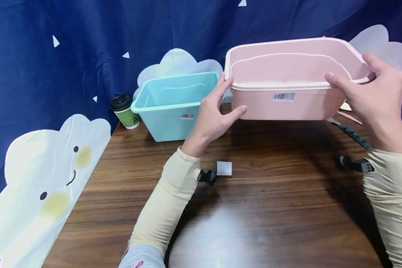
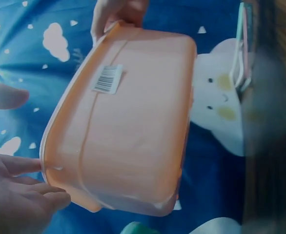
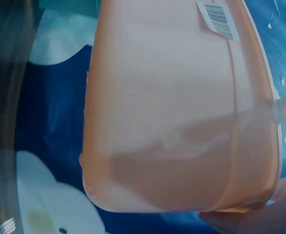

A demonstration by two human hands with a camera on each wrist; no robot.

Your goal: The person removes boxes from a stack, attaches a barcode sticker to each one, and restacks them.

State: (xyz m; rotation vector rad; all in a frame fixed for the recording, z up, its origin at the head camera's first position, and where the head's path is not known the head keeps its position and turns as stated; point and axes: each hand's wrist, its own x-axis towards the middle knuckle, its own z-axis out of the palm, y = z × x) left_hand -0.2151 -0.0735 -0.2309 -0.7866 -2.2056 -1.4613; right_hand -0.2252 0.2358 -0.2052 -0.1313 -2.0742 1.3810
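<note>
A pink plastic bin with a barcode label is held up over the back right of the table. My right hand grips its right end, thumb at the front rim and fingers at the end rim. At the bin's left end, my left hand touches it with extended fingers, its thumb spread away in the left wrist view. That view shows the underside of the pink bin tilted. A teal bin stands on the table to the left, partly behind my left hand.
A green paper cup with a black lid stands left of the teal bin. A small white square lies mid-table. Behind the right forearm is a slim teal patterned item. A blue cloud-print curtain hangs behind the table.
</note>
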